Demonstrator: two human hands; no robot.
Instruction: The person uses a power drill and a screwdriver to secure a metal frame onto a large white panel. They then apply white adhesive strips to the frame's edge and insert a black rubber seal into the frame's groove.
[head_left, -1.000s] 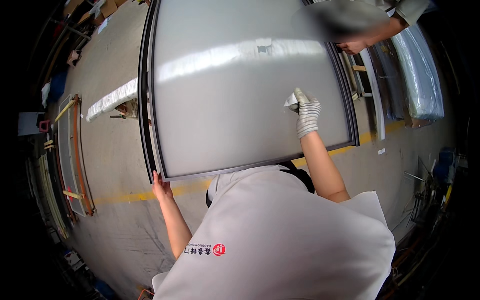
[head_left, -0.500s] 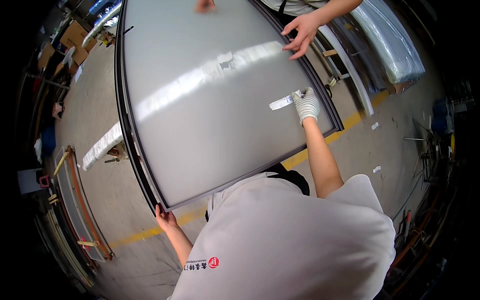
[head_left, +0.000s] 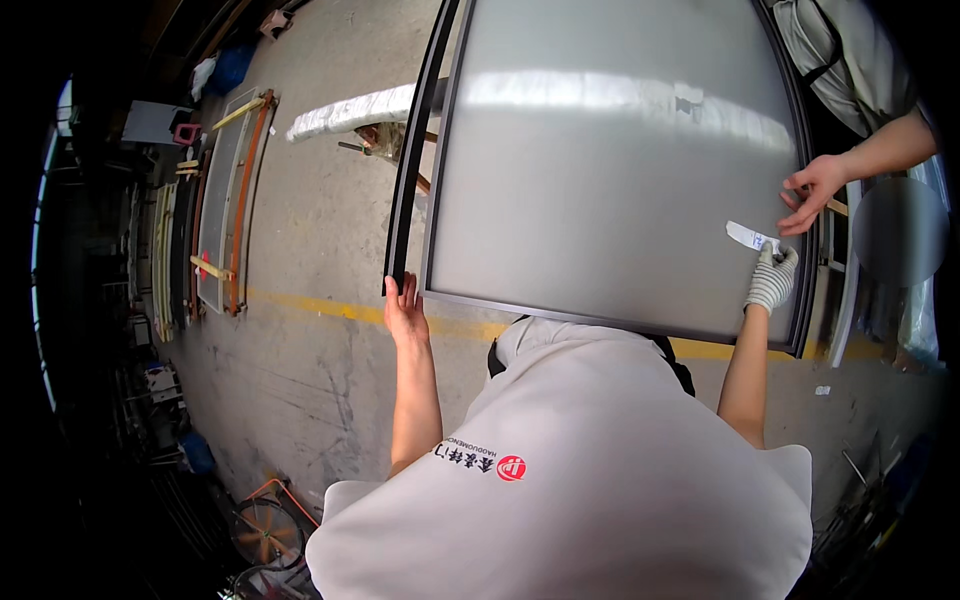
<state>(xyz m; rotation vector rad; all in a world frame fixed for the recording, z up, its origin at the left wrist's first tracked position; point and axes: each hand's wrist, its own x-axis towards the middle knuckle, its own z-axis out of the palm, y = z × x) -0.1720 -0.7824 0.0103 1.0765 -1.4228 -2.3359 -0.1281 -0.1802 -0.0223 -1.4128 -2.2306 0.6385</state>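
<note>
A large frosted glass panel (head_left: 600, 210) in a dark grey frame lies in front of me. My left hand (head_left: 405, 310), bare, has its fingers around the near end of a long black frame strip (head_left: 410, 170). A gap separates that strip from the panel's left side. On my right hand (head_left: 771, 277) is a white knitted glove. Its fingertips pinch a white paper label (head_left: 746, 236) with handwriting, over the glass near the panel's near right corner.
Across the panel's right edge, a co-worker's hand (head_left: 812, 190) hovers with fingers spread. A wrapped white bar (head_left: 350, 112) passes beneath the panel. Framed panels (head_left: 218, 210) lie on the floor at left, with a fan (head_left: 266, 532) nearer me. A yellow line (head_left: 320, 307) crosses the floor.
My view has swung left. The gap between the black strip and the panel has widened at the near end. My right hand still pinches the label. The co-worker's second hand has left view.
</note>
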